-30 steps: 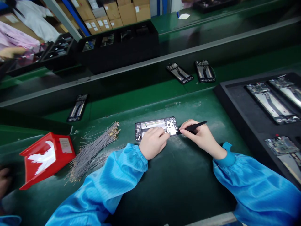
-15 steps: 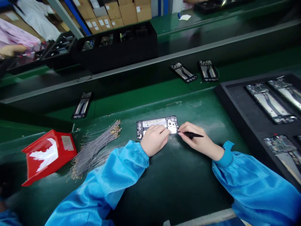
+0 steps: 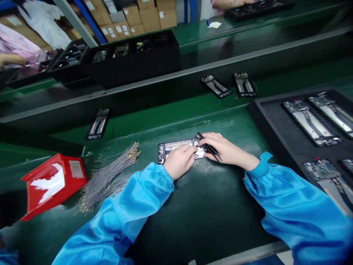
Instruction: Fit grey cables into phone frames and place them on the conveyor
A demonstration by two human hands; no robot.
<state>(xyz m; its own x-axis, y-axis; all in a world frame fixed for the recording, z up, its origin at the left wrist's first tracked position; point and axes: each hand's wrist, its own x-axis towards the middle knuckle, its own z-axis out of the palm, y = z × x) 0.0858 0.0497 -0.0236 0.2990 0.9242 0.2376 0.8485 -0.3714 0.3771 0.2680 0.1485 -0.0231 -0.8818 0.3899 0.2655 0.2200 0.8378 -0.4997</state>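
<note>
An opened phone (image 3: 176, 144) lies crosswise on the green bench, its bare circuit board at the right end. My left hand (image 3: 179, 161) grips it from the near side, curled fingertips pressing by the board. At the board end is my right hand (image 3: 222, 149), its thumb and fingers around the phone's edge. Black tweezers (image 3: 211, 149) are tucked in that same hand, lying slantwise across the fingers. What the fingertips touch on the board is too small to make out. Left of my hands lies a bundle of thin grey cables (image 3: 110, 176) with gold-coloured ends.
A red bin (image 3: 55, 187) holding white pieces stands at the left. To the right sits a black tray (image 3: 278, 136) of opened phones. More opened phones (image 3: 216, 86) lie on the lower strip behind. Beyond the rail are black divided boxes (image 3: 135, 59) and other people's arms.
My right hand has moved up and left over the phone's board end. The tweezers have swung from pointing at the board to lying back across the hand. My left hand stays on the phone.
</note>
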